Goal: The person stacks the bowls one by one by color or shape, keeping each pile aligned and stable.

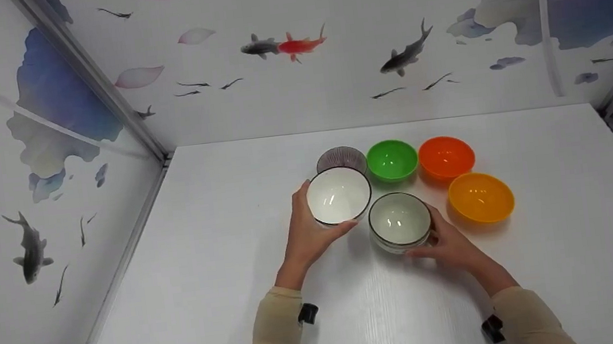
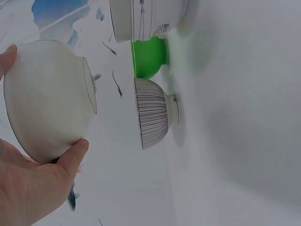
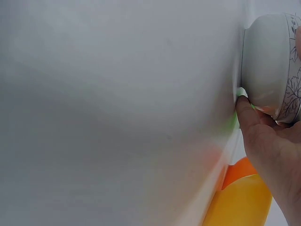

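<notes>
My left hand (image 1: 308,230) grips a plain white bowl (image 1: 339,196) with a dark rim, thumb and fingers on opposite sides. In the left wrist view this bowl (image 2: 47,99) is raised off the table. My right hand (image 1: 456,244) holds a pale bowl (image 1: 400,219) with a dark rim, seemingly stacked on another bowl. A leafy line pattern shows on the side of the right-hand bowls (image 3: 292,89), which stand on the table. Behind the white bowl, a dark-striped bowl (image 2: 151,114) stands upright, partly hidden in the head view.
A green bowl (image 1: 392,160), an orange-red bowl (image 1: 447,158) and a yellow-orange bowl (image 1: 481,198) stand behind and right of my hands on the white table (image 1: 194,300). Walls printed with fish (image 1: 408,53) border the table at the back and sides.
</notes>
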Motion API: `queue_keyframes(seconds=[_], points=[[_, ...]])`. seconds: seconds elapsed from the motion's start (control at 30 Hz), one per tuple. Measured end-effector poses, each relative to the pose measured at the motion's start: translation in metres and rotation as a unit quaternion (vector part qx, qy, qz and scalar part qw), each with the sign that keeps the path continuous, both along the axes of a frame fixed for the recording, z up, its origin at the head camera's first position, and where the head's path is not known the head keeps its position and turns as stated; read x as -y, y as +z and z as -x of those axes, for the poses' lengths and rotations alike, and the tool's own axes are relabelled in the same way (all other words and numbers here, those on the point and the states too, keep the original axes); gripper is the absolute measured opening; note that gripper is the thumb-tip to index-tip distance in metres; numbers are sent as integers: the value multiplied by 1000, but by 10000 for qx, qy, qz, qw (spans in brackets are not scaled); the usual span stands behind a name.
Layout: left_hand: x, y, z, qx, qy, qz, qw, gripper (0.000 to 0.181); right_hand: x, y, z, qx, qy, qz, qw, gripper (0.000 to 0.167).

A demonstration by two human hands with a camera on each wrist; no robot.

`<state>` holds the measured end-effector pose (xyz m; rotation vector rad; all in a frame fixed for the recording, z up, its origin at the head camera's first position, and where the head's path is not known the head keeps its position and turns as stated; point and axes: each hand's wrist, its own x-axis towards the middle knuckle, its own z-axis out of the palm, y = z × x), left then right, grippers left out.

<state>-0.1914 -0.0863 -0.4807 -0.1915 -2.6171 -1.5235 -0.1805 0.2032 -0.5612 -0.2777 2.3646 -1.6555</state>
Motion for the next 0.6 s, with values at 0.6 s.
queue_keyframes(seconds=[0.6], points=[[-12, 1, 0, -69, -258, -156, 9995, 117, 1, 0, -1, -6, -31, -92, 10000, 114]])
